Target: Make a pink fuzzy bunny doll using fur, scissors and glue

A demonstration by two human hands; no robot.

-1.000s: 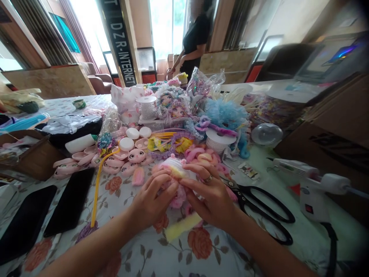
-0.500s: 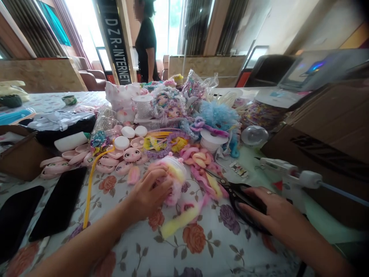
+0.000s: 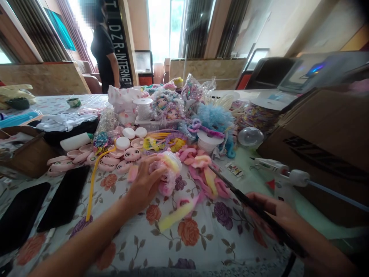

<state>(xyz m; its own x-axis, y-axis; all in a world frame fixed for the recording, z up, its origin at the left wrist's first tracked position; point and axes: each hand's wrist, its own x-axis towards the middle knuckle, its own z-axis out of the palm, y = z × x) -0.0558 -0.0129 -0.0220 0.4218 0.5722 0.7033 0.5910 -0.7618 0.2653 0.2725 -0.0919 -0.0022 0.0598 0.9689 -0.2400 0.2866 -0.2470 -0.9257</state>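
My left hand (image 3: pixel 147 177) is closed around a small doll head (image 3: pixel 170 169) with pastel pink, yellow and white fluffy hair or trim, held just above the flowered tablecloth. My right hand (image 3: pixel 268 213) grips black-handled scissors (image 3: pixel 245 200), turned edge-on, their blades pointing up and left. The blade tips lie over a heap of pink, peach and yellow fluffy strips (image 3: pixel 198 161). A loose yellow and pink strip (image 3: pixel 178 215) rests on the cloth between my hands. Pink doll faces (image 3: pixel 132 154) lie beyond my left hand.
A glue gun (image 3: pixel 271 165) and a cardboard box (image 3: pixel 317 154) stand at the right. Two black phone-like slabs (image 3: pixel 63 196) lie at the left beside a yellow cord (image 3: pixel 91 184). Spools (image 3: pixel 209 140) and bagged trimmings fill the back. A person (image 3: pixel 105 57) stands beyond the table.
My right hand has turned the scissors from flat to edge-on. My left hand has shifted slightly with the doll head, tilting it. The person behind has moved left.
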